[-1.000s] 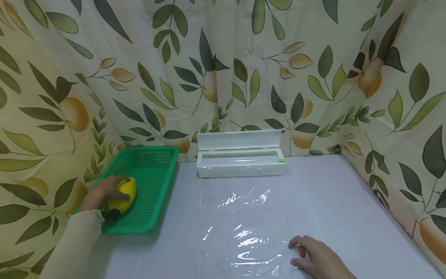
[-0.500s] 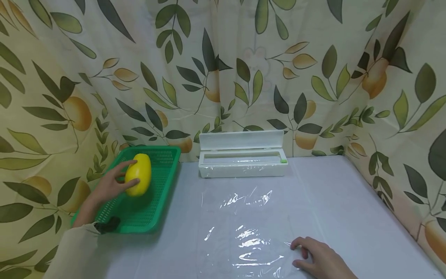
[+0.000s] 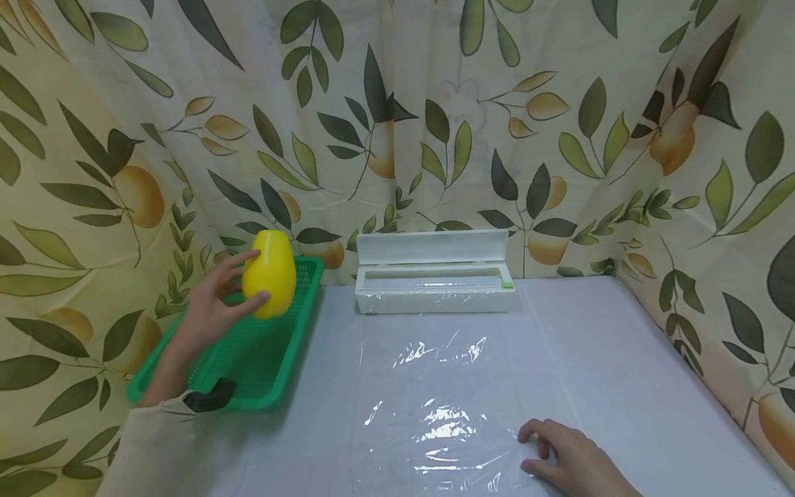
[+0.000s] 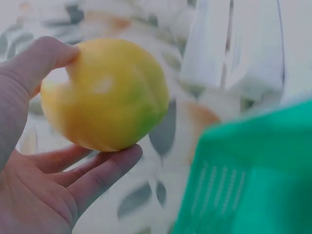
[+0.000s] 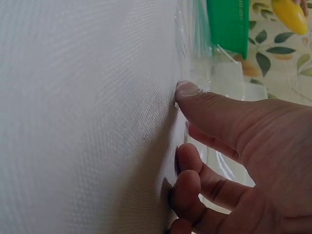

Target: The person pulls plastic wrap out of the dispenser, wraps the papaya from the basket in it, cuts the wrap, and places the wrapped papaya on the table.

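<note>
In the head view my left hand (image 3: 211,304) holds an oblong yellow fruit (image 3: 273,276) above the green plastic basket (image 3: 299,338). The left wrist view shows the thumb on one side of this yellow fruit (image 4: 107,97) and the fingers under the other; its skin has a greenish patch. Clear cling film (image 3: 397,400) lies across the table, drawn from a white film dispenser (image 3: 435,301) whose lid is raised. At the film's right edge, my right hand (image 3: 574,455) rests its bent fingertips, thumb and index finger apart.
A white cloth (image 3: 596,345) covers the table. Leaf-and-fruit patterned curtains (image 3: 397,138) hang along the back and both sides. The basket stands at the left, near the left curtain. A green slider (image 3: 507,284) sits at the dispenser's right end.
My left hand has lifted the yellow fruit up from inside the basket, shifting it rightward and tipping it upright. The right hand stays in place at the film's edge.
</note>
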### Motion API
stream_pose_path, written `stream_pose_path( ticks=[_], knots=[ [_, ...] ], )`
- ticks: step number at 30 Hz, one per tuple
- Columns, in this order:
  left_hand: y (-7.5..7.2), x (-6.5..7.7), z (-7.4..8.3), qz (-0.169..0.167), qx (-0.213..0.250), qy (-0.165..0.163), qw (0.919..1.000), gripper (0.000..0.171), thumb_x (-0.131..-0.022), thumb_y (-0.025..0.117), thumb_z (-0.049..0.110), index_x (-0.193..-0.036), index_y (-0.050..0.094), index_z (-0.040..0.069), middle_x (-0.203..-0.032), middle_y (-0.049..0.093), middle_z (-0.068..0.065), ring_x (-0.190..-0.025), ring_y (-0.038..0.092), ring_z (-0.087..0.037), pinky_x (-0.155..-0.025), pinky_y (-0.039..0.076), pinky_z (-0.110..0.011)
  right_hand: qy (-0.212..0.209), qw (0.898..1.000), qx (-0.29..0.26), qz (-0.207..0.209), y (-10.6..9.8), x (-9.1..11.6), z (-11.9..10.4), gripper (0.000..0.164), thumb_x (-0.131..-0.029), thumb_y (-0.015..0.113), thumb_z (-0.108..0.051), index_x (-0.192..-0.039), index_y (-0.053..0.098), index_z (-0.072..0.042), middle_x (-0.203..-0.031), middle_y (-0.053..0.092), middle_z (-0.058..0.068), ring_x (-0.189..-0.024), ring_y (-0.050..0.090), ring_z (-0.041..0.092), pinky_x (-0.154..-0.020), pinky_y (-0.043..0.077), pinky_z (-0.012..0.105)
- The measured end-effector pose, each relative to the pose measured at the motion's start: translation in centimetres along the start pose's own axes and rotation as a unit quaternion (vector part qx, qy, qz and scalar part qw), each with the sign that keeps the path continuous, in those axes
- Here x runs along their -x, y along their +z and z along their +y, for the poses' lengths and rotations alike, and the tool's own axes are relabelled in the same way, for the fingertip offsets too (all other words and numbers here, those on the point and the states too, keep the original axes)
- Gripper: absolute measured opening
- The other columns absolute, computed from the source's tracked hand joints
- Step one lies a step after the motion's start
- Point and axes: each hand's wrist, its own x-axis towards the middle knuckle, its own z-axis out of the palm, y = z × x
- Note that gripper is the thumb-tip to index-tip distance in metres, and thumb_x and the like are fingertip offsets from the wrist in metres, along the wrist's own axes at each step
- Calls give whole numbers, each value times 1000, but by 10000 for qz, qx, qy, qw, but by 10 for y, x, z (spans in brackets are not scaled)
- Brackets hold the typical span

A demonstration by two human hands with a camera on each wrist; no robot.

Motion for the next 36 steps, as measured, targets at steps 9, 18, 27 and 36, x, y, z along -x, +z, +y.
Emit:
stream_pose_path(
  ticks=[9, 18, 27, 36],
  knots=[
    [54, -23, 44, -779, 487, 702, 9933, 67, -88, 80, 5, -148, 54, 20, -148, 52, -10, -115, 66, -35, -76, 61, -31, 4, 9997, 145, 179, -2, 4, 1, 38, -74, 91, -30, -104, 68, -27, -76, 48, -7, -65, 42, 5, -58, 36, 25],
    [122, -28, 56, -1625, 332, 953, 9815, 61, -88, 81, 19, -145, 58, 22, -138, 60, -11, -106, 69, -29, -77, 61, -35, -81, 9999, 90, 105, -2, 3, 1, 37, -75, 90, -32, -104, 67, -27, -77, 48, -7, -65, 43, 5, -58, 36, 25],
    [184, -25, 49, -2221, 186, 1090, 9687, 59, -86, 80, 21, -141, 61, 25, -140, 62, 0, -105, 62, -19, -76, 60, -34, -592, 9977, 222, 263, -2, 5, -1, 36, -77, 89, -31, -104, 65, -27, -75, 46, -10, -65, 41, 1, -58, 36, 24],
    [229, -17, 35, -3168, 60, 965, 9435, 59, -82, 77, 16, -139, 64, 29, -141, 61, 8, -117, 55, -12, -98, 49, -31, 254, 9993, 218, 145, -1, 3, -9, 34, -75, 90, -29, -101, 68, -29, -74, 49, -7, -64, 44, 9, -59, 37, 26]
  ],
)
